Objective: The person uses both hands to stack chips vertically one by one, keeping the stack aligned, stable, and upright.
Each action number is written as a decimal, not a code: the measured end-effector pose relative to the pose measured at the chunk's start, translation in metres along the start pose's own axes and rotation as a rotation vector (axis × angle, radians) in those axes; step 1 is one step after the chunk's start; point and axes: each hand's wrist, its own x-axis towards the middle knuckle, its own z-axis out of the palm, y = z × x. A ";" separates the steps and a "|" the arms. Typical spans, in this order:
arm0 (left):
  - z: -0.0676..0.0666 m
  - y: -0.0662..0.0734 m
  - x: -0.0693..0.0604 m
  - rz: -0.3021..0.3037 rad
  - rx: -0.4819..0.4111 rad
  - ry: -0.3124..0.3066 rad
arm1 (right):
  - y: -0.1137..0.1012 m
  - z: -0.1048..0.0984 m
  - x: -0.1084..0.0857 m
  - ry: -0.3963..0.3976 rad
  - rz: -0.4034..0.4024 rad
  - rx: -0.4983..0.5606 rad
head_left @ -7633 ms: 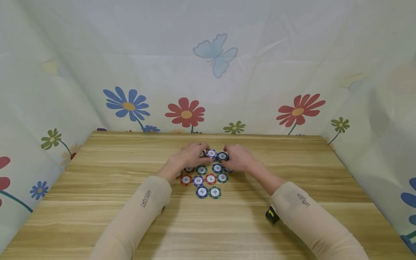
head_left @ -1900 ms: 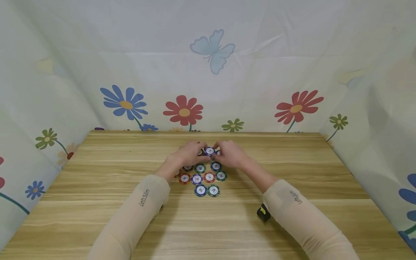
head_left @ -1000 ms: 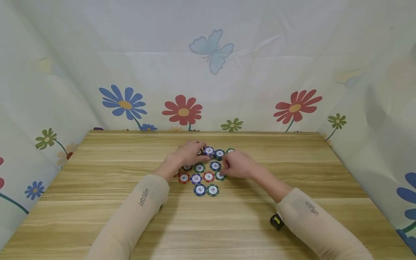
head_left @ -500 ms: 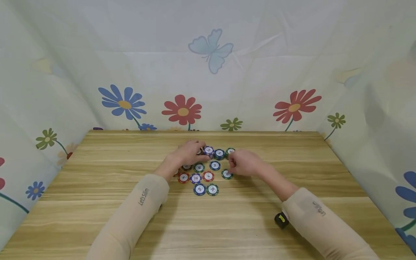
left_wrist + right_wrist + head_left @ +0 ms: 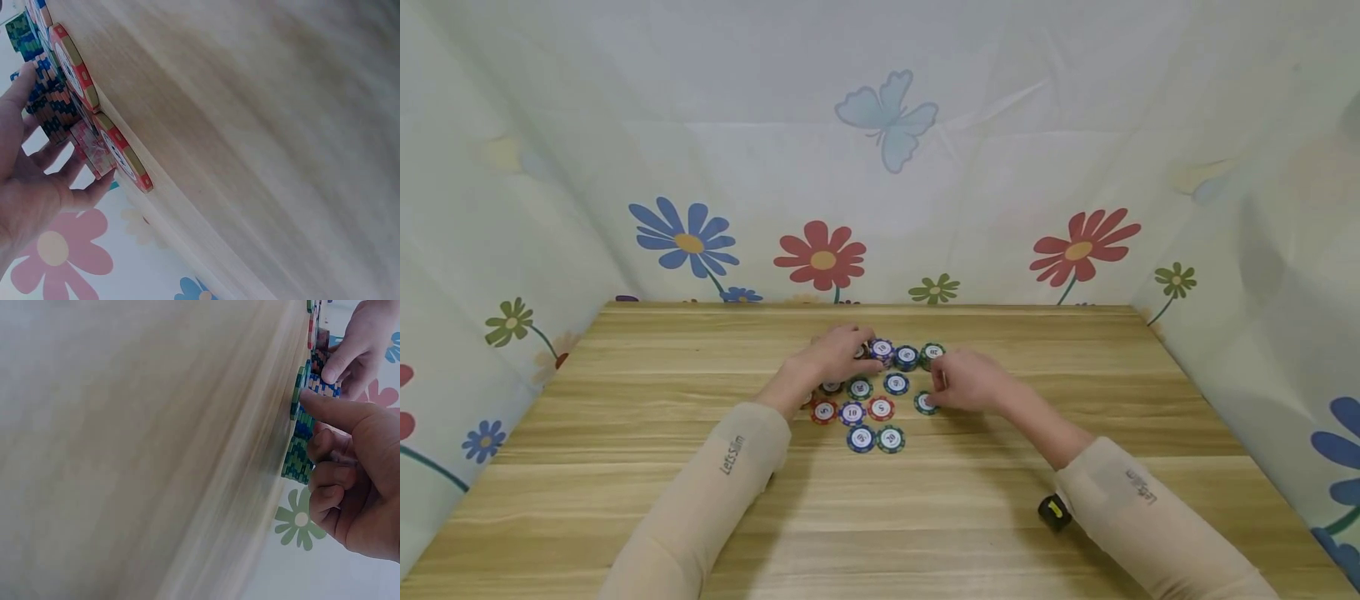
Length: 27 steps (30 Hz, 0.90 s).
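Note:
Several stacks of poker chips stand in a row at the back of the table. They include a purple stack point(image 5: 882, 350), a blue stack point(image 5: 907, 357) and a green stack point(image 5: 933, 353). My left hand point(image 5: 831, 358) grips the left part of the row; its thumb touches a blue-edged stack point(image 5: 45, 76) and a finger reaches a red stack point(image 5: 90, 147). My right hand point(image 5: 970, 379) is over the right edge of a flat green chip point(image 5: 923, 402). In the right wrist view, its thumb presses that chip while the other fingers curl without holding anything.
Loose chips lie in front of the stacks, among them a red chip point(image 5: 824, 411), a purple chip point(image 5: 852, 412) and a green chip point(image 5: 891, 439). A black object with a yellow mark point(image 5: 1055, 512) is by the right sleeve. A flowered cloth point(image 5: 880, 208) hangs behind the table.
A loose blue chip by the right hand is gone from its earlier place. The right hand has left the stacks, moved right and nearer, and slid the green chip right. The left hand stays put.

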 end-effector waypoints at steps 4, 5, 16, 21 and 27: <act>0.000 0.000 0.000 0.001 0.005 0.002 | 0.005 -0.001 -0.002 -0.005 0.003 -0.004; 0.000 0.000 0.000 0.000 0.005 0.001 | 0.007 -0.001 -0.002 -0.008 0.003 -0.005; -0.001 0.000 0.000 -0.005 -0.003 -0.002 | 0.010 -0.002 -0.004 -0.043 -0.014 -0.008; 0.000 0.001 -0.001 -0.005 -0.002 -0.001 | 0.007 -0.001 -0.006 -0.036 -0.042 -0.024; -0.001 0.001 -0.002 -0.008 -0.010 0.002 | 0.007 0.002 -0.009 -0.040 -0.054 -0.032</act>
